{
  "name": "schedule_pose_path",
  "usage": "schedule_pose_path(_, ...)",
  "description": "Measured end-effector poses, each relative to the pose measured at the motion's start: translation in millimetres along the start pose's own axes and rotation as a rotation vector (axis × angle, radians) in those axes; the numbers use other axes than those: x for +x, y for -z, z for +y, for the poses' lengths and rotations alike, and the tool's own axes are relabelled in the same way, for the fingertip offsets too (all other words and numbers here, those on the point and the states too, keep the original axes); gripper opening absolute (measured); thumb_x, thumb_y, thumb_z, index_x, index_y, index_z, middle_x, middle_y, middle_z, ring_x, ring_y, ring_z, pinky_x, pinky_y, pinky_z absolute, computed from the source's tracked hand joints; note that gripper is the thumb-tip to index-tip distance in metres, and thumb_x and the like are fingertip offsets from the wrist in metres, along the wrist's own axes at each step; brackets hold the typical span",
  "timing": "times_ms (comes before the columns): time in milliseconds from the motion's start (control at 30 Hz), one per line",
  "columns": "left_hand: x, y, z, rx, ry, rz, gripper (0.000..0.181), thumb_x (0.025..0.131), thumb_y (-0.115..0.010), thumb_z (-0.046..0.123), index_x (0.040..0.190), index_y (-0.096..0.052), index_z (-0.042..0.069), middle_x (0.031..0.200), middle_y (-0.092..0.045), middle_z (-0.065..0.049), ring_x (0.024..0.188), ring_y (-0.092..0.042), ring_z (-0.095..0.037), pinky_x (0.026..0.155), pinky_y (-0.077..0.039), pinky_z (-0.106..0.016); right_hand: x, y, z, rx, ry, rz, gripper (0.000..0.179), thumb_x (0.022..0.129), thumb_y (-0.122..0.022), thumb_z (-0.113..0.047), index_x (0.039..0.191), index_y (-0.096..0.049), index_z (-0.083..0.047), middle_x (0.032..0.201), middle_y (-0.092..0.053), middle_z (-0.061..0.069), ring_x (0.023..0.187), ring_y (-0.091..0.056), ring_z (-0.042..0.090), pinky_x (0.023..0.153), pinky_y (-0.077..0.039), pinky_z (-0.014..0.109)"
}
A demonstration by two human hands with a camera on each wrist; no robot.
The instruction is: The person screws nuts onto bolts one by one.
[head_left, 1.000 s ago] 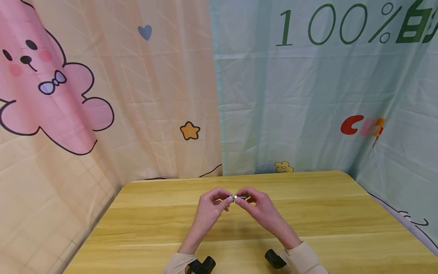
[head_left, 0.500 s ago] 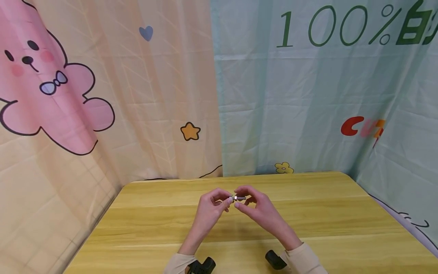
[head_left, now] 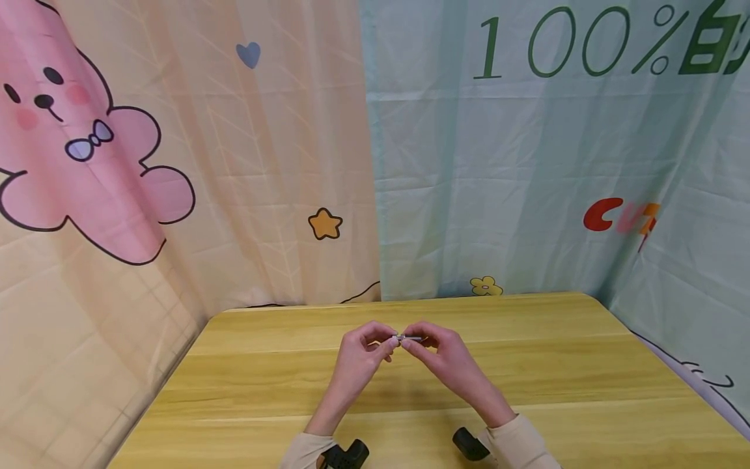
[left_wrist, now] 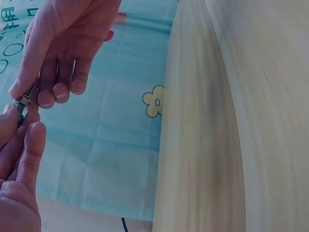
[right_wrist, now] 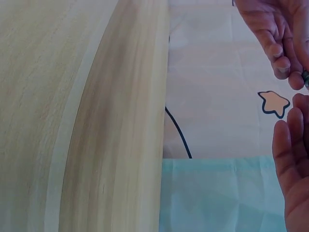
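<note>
A small metal bolt (head_left: 415, 338) with a shiny nut (left_wrist: 26, 100) on it lies level between the two hands, held up over the table. My left hand (head_left: 364, 350) pinches its left end between thumb and fingers. From the other side my right hand (head_left: 443, 352) has thumb and index finger at the nut, while the bolt's shank points right, toward that palm. In the left wrist view, thread shows beside the nut, and fingertips cover the rest. Only a sliver of the bolt (right_wrist: 305, 78) appears at the right edge of the right wrist view.
A wooden table (head_left: 263, 378) spans the area under the hands. Behind it hang printed curtains (head_left: 281, 163), peach on the left and pale green on the right. Black wrist cameras (head_left: 347, 454) sit by both beige sleeves.
Half a second ago the right thumb and index finger were spread apart from the nut; they have come together on it again. The left hand has kept its hold and place.
</note>
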State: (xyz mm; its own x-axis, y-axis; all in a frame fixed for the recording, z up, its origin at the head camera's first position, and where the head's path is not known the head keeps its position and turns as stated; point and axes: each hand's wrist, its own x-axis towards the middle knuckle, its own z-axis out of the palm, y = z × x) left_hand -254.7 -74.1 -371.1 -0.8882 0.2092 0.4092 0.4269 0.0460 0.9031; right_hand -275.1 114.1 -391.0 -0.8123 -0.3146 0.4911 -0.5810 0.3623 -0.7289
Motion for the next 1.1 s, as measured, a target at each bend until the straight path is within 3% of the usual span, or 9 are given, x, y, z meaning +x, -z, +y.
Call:
schedule_pose_path(200,-0.4,-0.1,-0.8,0.009,0.001,-0.006,0.007,0.091,-0.068,0.002,0.097,-0.069,-0.001,0.089,-0.066,-0.013,0.074,-0.063,-0.016,0.068,-0.058,-0.036,-0.8,-0.9,1.9,-0.031,-0.026,0.011,0.017,0.097,-0.061,-0.040,0.098,-0.071,-0.026,0.090,-0.068,-0.011,0.082,-0.062,0.009,0.075,-0.054,0.033)
schedule_pose_path(300,-0.5,-0.6,-1.4,0.008,0.000,-0.005,0.006,0.091,-0.068,0.002,0.097,-0.069,-0.001,0.089,-0.066,-0.012,0.074,-0.063,-0.016,0.067,-0.058,-0.034,-0.6,-1.2,2.7,-0.029,-0.036,0.004,0.023,0.096,-0.061,-0.043,0.104,-0.071,-0.024,0.096,-0.068,-0.012,0.088,-0.062,0.009,0.077,-0.053,0.033)
schedule_pose_path(467,-0.3,-1.2,-1.1,0.001,0.000,0.007,0.007,0.091,-0.068,0.000,0.097,-0.069,-0.003,0.089,-0.066,-0.013,0.071,-0.061,-0.015,0.066,-0.057,-0.029,0.3,-0.1,3.6,0.028,0.028,-0.020,0.030,0.093,-0.071,-0.028,0.117,-0.064,-0.013,0.107,-0.065,-0.008,0.099,-0.061,0.013,0.081,-0.054,0.033)
schedule_pose_path(600,0.0,-1.2,-0.3,0.000,0.005,0.010,0.007,0.091,-0.068,0.000,0.097,-0.069,-0.003,0.089,-0.066,-0.013,0.071,-0.061,-0.015,0.065,-0.057,-0.028,1.0,0.4,3.9,0.034,0.071,-0.027,0.022,0.092,-0.071,-0.014,0.112,-0.063,-0.016,0.104,-0.063,-0.008,0.097,-0.061,0.014,0.080,-0.054,0.032)
schedule_pose_path(733,-0.2,-1.4,0.6,-0.006,0.006,0.009,0.007,0.091,-0.068,-0.001,0.097,-0.069,-0.003,0.088,-0.066,-0.013,0.071,-0.061,-0.014,0.066,-0.057,-0.029,0.7,0.4,3.0,0.024,0.054,-0.020,0.020,0.091,-0.071,-0.011,0.107,-0.064,-0.021,0.101,-0.064,-0.010,0.093,-0.062,0.012,0.080,-0.054,0.032)
schedule_pose_path(933,-0.8,-1.8,1.1,-0.015,0.004,0.013,0.006,0.090,-0.068,-0.001,0.096,-0.069,-0.003,0.088,-0.066,-0.013,0.070,-0.060,-0.013,0.066,-0.057,-0.031,-0.5,-0.1,2.3,-0.005,0.016,0.002,0.011,0.094,-0.069,-0.025,0.104,-0.069,-0.021,0.098,-0.066,-0.011,0.089,-0.063,0.010,0.079,-0.054,0.032)
schedule_pose_path(1100,-0.9,-2.9,-1.1,-0.005,-0.011,0.012,0.006,0.090,-0.069,0.001,0.095,-0.069,-0.002,0.088,-0.066,-0.013,0.070,-0.061,-0.013,0.066,-0.057,-0.030,-1.0,-0.6,2.4,-0.026,-0.003,0.011,0.015,0.096,-0.063,-0.036,0.099,-0.071,-0.024,0.092,-0.069,-0.010,0.083,-0.063,0.010,0.076,-0.054,0.032)
